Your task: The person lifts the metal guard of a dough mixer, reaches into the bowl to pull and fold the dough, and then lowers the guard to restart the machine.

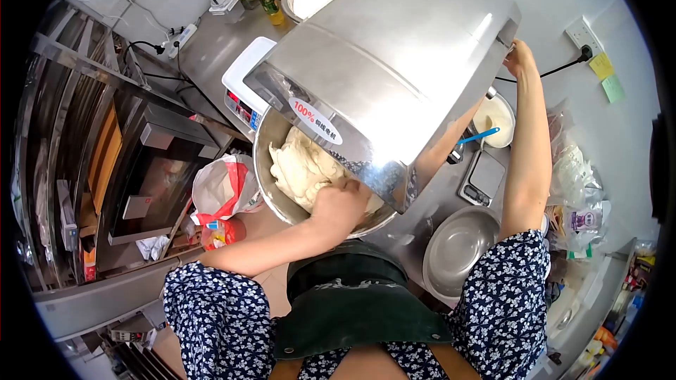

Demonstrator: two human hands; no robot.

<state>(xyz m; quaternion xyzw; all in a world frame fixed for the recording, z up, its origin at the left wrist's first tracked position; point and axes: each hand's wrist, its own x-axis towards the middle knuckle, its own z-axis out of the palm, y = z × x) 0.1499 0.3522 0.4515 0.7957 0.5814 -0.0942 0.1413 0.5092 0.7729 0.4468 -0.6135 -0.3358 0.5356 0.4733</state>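
Left hand [343, 203] curls against the dough [304, 167] in the bowl [266, 186]; right hand [520, 58], well apart from it, bends at the mixer [394, 49]'s side, pinching or pressing, can't tell.

Sleeves: navy floral print with small white blossoms, gathered [503, 288]
Apron: dark green [359, 309], brown straps [451, 364]
Fastenings: small round metal studs
Forearms: bare

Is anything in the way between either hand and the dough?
Nothing visible blocks the left hand: it is already at the dough. The mixer stands between the right hand and the dough.
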